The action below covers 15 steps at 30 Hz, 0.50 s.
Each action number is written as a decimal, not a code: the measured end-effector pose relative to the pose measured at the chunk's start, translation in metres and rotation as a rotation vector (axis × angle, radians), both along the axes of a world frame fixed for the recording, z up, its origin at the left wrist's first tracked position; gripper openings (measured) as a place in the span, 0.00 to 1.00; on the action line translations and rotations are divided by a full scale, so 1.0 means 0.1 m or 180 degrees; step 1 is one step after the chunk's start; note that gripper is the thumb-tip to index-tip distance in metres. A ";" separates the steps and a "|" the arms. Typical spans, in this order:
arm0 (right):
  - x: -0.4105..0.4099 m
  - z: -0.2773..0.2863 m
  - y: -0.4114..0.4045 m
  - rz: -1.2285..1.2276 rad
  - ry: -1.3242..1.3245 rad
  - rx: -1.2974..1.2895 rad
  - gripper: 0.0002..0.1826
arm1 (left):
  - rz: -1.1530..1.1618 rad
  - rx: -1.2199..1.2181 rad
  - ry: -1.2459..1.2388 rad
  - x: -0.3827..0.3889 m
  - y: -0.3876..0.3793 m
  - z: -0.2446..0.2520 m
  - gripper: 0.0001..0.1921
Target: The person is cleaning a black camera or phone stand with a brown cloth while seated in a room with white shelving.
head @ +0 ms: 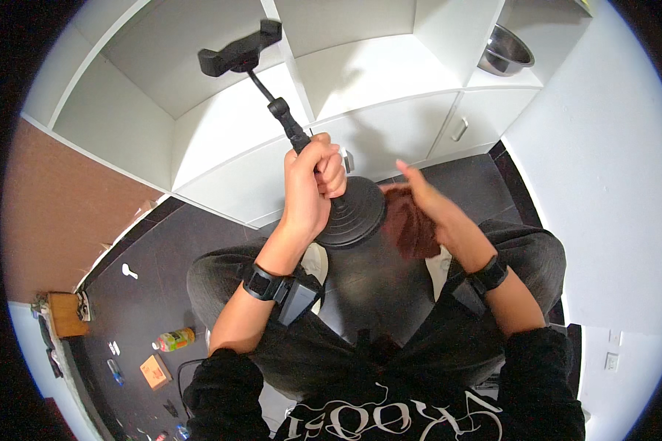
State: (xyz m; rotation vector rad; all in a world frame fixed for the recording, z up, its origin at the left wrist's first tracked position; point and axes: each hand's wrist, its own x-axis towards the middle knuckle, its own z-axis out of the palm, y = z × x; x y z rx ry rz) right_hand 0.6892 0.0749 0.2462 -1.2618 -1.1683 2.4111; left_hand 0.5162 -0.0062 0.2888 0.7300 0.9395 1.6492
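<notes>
My left hand (320, 171) is closed around the pole of a black phone stand (289, 124). The stand is tilted, its clamp (240, 49) up at the left in front of the open shelves. Its round ridged base (356, 215) hangs above the floor between my knees, underside out of sight. In my right hand (436, 206) is a dark red cloth (411, 226), bunched against the palm beside the base's right edge. The right hand is blurred, its thumb raised. Whether the cloth touches the base I cannot tell.
A white cabinet (386, 127) with open compartments stands ahead, a steel bowl (505, 52) on its right shelf. White wall (601, 204) rises at right. On the dark floor at left lie a bottle (175, 339), an orange box (155, 372) and a small white object (128, 271).
</notes>
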 end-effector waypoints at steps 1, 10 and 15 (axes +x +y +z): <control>0.05 0.10 0.07 -0.0185 0.0060 0.0247 0.33 | 0.0245 -0.0172 0.0026 -0.02 0.00 -0.05 0.17; 0.03 0.36 -0.26 0.1589 0.0675 0.2955 0.21 | 0.0457 -0.0777 -0.0212 0.13 0.05 -0.24 0.19; 0.06 0.18 -0.14 0.1553 0.0277 0.4230 0.18 | 0.0447 -0.0463 0.0335 0.24 0.02 -0.25 0.19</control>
